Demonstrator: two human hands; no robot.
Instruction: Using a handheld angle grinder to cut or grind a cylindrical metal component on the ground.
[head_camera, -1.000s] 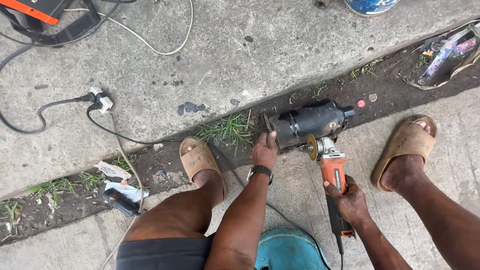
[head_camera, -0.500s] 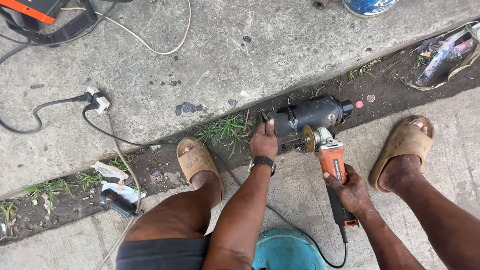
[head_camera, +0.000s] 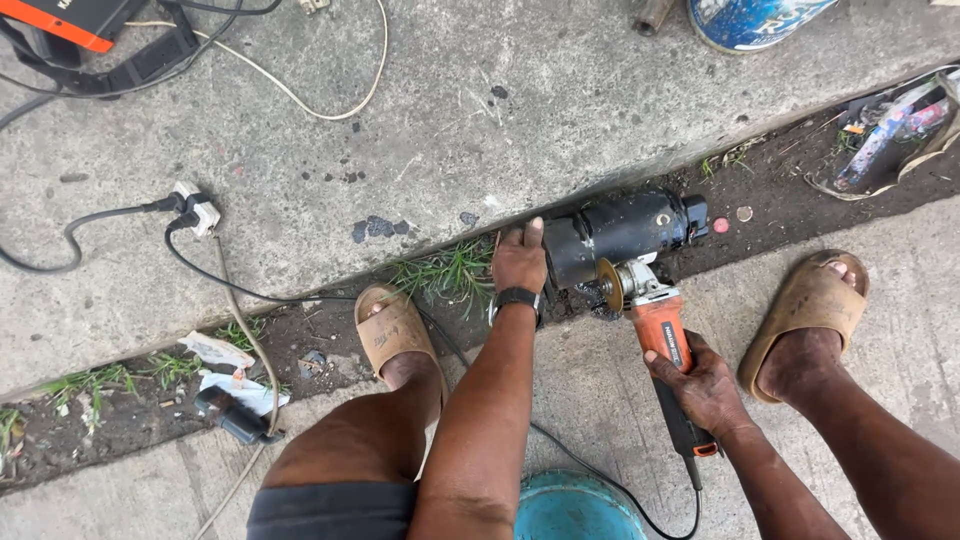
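A black cylindrical motor (head_camera: 625, 233) lies in the dirt gap between two concrete slabs. My left hand (head_camera: 519, 259), with a black watch on the wrist, presses on the motor's left end. My right hand (head_camera: 702, 385) grips the handle of an orange angle grinder (head_camera: 660, 330). Its brass-coloured wire wheel (head_camera: 607, 285) touches the lower side of the motor. The grinder's black cord (head_camera: 600, 480) runs back under my arms.
My feet in tan sandals (head_camera: 392, 328) (head_camera: 808, 305) stand on either side. A white plug adapter (head_camera: 195, 207) with black cords lies to the left, litter (head_camera: 225, 375) in the dirt, a teal stool (head_camera: 575, 508) under me, an orange-black machine (head_camera: 75, 20) top left.
The grinder has swung in closer, so its wheel now meets the motor. My left hand has stayed on the motor's left end. The view has shifted slightly.
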